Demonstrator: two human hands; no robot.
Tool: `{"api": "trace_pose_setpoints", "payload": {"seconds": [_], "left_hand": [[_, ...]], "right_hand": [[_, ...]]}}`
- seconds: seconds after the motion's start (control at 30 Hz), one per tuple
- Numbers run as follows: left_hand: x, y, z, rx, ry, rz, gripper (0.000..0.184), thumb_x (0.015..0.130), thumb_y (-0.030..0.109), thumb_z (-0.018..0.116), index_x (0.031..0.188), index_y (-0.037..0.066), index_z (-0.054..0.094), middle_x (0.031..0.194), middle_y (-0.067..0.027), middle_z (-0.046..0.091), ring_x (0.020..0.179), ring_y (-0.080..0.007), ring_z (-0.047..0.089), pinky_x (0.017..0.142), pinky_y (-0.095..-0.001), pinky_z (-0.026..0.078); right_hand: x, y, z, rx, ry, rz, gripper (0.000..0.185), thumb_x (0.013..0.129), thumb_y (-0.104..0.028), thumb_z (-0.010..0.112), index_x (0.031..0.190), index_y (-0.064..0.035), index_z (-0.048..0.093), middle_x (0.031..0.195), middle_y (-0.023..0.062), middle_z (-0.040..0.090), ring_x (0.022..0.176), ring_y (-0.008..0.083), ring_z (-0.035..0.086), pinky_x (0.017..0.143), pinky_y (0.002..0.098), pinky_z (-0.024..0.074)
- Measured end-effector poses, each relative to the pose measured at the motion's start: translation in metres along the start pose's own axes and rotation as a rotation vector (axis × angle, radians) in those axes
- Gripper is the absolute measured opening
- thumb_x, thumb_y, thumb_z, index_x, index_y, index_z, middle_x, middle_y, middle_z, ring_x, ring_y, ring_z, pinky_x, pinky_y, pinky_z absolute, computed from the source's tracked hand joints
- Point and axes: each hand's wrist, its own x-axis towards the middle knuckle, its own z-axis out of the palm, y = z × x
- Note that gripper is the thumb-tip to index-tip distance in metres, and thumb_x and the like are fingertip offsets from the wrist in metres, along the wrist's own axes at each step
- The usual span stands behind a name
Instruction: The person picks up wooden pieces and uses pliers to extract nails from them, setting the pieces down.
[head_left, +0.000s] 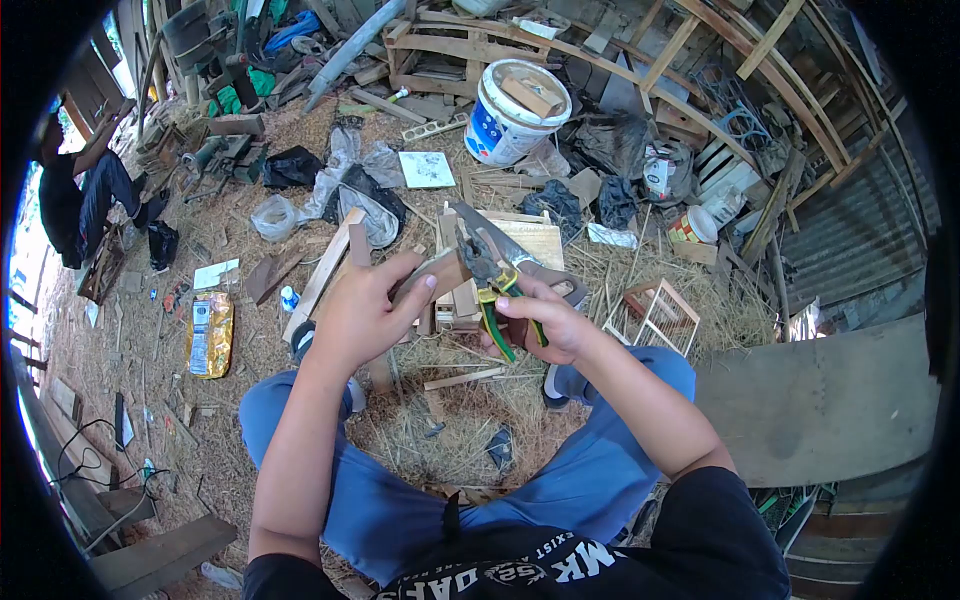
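My left hand [372,305] pinches a small flat wooden strip [447,273] between thumb and fingers. My right hand [548,322] is closed around pliers [491,312] with green and yellow handles. The pliers' dark jaws are at the strip's right end; whether they grip it I cannot tell. Just behind them lies a handsaw [518,252], its blade pointing away over a low stack of light wooden boards [535,240]. My hands and the pliers partly hide the saw and boards.
A white paint bucket [515,115] holding wood pieces stands beyond the boards. A small wooden frame [665,315] leans at right, near a large grey board [820,400]. A gold packet [210,335] lies on the shaving-strewn floor. Another person [85,190] sits at far left.
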Motion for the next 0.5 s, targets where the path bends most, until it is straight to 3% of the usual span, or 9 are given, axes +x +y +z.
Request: {"api": "trace_pose_setpoints", "payload": {"seconds": [0.13, 0.23, 0.37, 0.4, 0.5], "left_hand": [[-0.003, 0.006, -0.006, 0.047, -0.051, 0.044, 0.023, 0.094, 0.03, 0.066, 0.099, 0.007, 0.067, 0.065, -0.0162, 0.062, 0.059, -0.0356, 0.063, 0.055, -0.044, 0.047], [-0.009, 0.018, -0.017, 0.047, -0.131, 0.077, 0.024, 0.095, 0.029, 0.065, 0.106, 0.007, 0.065, 0.072, -0.017, 0.064, 0.065, -0.0357, 0.065, 0.06, -0.0439, 0.049], [-0.014, 0.005, -0.025, -0.09, -0.334, 0.186, 0.035, 0.097, 0.028, 0.064, 0.125, 0.006, 0.06, 0.09, -0.0185, 0.069, 0.076, -0.0346, 0.068, 0.069, -0.0421, 0.05], [-0.015, -0.003, -0.025, -0.09, -0.333, 0.182, 0.035, 0.097, 0.028, 0.064, 0.125, 0.006, 0.06, 0.09, -0.0185, 0.069, 0.076, -0.0346, 0.068, 0.069, -0.0421, 0.05], [-0.016, -0.013, -0.03, -0.172, -0.364, 0.273, 0.041, 0.1, 0.029, 0.061, 0.134, 0.006, 0.056, 0.097, -0.0179, 0.07, 0.08, -0.0341, 0.069, 0.072, -0.0407, 0.051]], "right_hand": [[0.004, 0.005, -0.007, 0.057, -0.189, 0.024, 0.038, 0.095, -0.026, 0.066, 0.123, -0.0032, 0.055, 0.11, 0.0115, 0.064, 0.098, 0.022, 0.067, 0.084, 0.0351, 0.0562], [0.003, 0.007, -0.002, 0.039, -0.392, 0.043, 0.029, 0.092, -0.03, 0.069, 0.104, -0.005, 0.06, 0.112, 0.0117, 0.064, 0.094, 0.0208, 0.065, 0.077, 0.0332, 0.0525], [-0.003, 0.014, 0.001, -0.117, -0.48, 0.071, 0.03, 0.089, -0.032, 0.073, 0.093, -0.0089, 0.053, 0.093, 0.0061, 0.063, 0.083, 0.0156, 0.061, 0.069, 0.0294, 0.0472], [-0.004, 0.009, 0.007, -0.041, -0.495, 0.15, 0.029, 0.091, -0.029, 0.073, 0.093, -0.0096, 0.052, 0.081, 0.0017, 0.057, 0.073, 0.0128, 0.056, 0.064, 0.0281, 0.0431], [-0.004, 0.014, 0.012, -0.085, -0.416, 0.143, 0.026, 0.094, -0.027, 0.071, 0.093, -0.0099, 0.051, 0.076, -0.0013, 0.049, 0.066, 0.0107, 0.048, 0.06, 0.0274, 0.039]]}}
